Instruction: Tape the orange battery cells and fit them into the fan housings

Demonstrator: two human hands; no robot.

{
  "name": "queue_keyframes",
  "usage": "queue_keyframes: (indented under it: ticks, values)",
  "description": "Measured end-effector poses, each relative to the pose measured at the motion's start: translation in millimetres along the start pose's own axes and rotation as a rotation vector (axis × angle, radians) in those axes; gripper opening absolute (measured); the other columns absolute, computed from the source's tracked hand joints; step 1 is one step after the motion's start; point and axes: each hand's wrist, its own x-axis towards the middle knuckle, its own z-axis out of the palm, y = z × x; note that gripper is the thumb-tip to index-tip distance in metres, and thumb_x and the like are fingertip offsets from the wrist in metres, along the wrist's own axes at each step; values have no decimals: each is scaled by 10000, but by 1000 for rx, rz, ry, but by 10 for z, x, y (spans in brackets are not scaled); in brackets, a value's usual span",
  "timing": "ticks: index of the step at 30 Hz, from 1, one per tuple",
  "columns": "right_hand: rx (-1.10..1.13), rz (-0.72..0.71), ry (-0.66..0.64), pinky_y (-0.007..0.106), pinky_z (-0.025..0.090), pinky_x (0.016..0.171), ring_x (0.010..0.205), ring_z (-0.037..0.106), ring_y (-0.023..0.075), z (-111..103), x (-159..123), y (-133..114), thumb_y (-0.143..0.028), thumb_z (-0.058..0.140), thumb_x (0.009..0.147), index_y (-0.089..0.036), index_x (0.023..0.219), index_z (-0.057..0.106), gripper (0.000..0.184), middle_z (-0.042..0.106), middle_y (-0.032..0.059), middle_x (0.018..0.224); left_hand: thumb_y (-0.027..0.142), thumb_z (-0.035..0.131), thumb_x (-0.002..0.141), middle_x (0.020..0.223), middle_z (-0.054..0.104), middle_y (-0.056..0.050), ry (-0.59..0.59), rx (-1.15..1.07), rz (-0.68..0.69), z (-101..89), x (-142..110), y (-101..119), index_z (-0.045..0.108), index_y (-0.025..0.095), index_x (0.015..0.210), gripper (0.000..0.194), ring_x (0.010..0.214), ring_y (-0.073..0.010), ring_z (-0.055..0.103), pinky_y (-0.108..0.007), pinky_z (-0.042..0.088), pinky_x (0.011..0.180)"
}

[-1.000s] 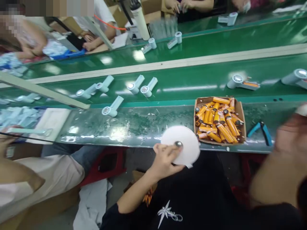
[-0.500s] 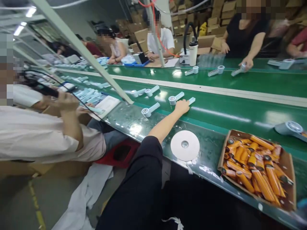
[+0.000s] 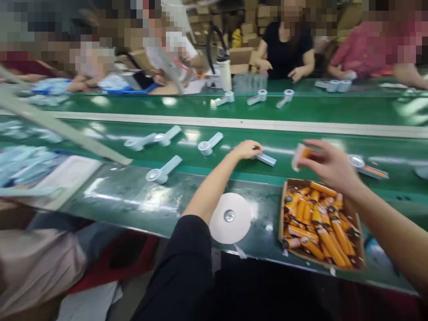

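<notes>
My left hand [image 3: 248, 149] reaches onto the green belt [image 3: 301, 133] and is closed round the head of a pale blue handheld device [image 3: 266, 159], whose handle sticks out to the right. My right hand [image 3: 329, 164] hovers above the belt, pinching an orange cylindrical cell [image 3: 302, 154] with a pale end. Just below it a cardboard box [image 3: 284, 209] holds several more orange cells. A white round tape roll [image 3: 230, 218] lies flat near the table's front edge, between my arms.
More pale blue devices [image 3: 209, 144] lie along the belt, and one with an orange cell [image 3: 368, 167] sits at the right. A slanted metal bar [image 3: 60, 129] crosses the left. Other people work across the belt and at my left; a white tray [image 3: 67, 176] lies there.
My left hand let go of the tape roll, reached out and took a device on the belt. My right hand came in holding an orange cell. The view swung up, then back down.
</notes>
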Motion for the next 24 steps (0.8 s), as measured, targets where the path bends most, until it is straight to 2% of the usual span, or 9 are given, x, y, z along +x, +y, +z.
queue_keyframes:
  ticks: [2, 4, 6, 8, 10, 13, 18, 24]
  values:
    - [-71, 69, -83, 429, 648, 974, 984, 803, 259, 103, 194, 137, -241, 821, 921, -231, 1409, 707, 501, 816, 44, 993, 334, 611, 1032, 1177, 806, -63, 0, -16, 31, 115, 74, 100, 812, 216, 1156, 264, 1120, -237, 722, -333, 542, 1003]
    - [-151, 115, -187, 430, 619, 1030, 1015, 806, 260, 317, 459, 295, -172, 799, 905, -212, 1400, 709, 504, 822, 37, 970, 343, 580, 1042, 1178, 799, -76, 17, -19, 60, 176, 41, 115, 815, 212, 1143, 288, 1160, -244, 701, -344, 522, 1034]
    - [-187, 134, -240, 425, 606, 1036, 1025, 806, 258, 520, 656, 444, -160, 773, 911, -207, 1435, 676, 534, 830, 38, 1001, 385, 625, 1027, 1193, 789, -74, 20, -4, 134, 205, -36, 98, 831, 220, 1082, 269, 1212, -247, 674, -346, 509, 1074]
    - [-191, 124, -247, 408, 604, 1014, 1013, 806, 253, 633, 730, 567, -176, 765, 908, -218, 1442, 654, 547, 834, 34, 1032, 394, 693, 989, 1233, 773, -76, 5, 45, 220, 220, -94, 92, 845, 225, 1040, 233, 1253, -256, 650, -354, 504, 1100]
    - [-185, 100, -240, 386, 598, 998, 1023, 804, 249, 652, 712, 660, -193, 765, 896, -233, 1401, 665, 517, 836, 26, 1045, 348, 724, 961, 1287, 751, -93, -12, 121, 251, 227, -104, 114, 851, 216, 1040, 199, 1289, -280, 630, -373, 501, 1109]
    - [-166, 80, -220, 358, 588, 976, 1022, 799, 238, 610, 648, 741, -217, 758, 889, -237, 1349, 676, 468, 836, 15, 1033, 272, 729, 945, 1289, 756, -99, -52, 153, 186, 212, -41, 181, 841, 212, 1025, 150, 1309, -297, 627, -374, 491, 1105]
    - [-196, 71, -227, 320, 573, 926, 943, 787, 206, 591, 638, 754, -238, 746, 909, -230, 1319, 666, 418, 835, 13, 1016, 298, 639, 1036, 1263, 798, -46, -74, 80, 65, 153, 64, 278, 793, 258, 1114, 177, 1210, -245, 703, -320, 510, 1006]
    - [-619, 75, -418, 274, 532, 849, 968, 780, 221, 585, 612, 673, -219, 685, 994, -238, 1389, 633, 399, 833, 40, 1070, 282, 492, 1112, 1269, 794, -124, -9, 72, -60, 254, 100, 424, 704, 219, 1250, 260, 1176, -279, 734, -346, 512, 965]
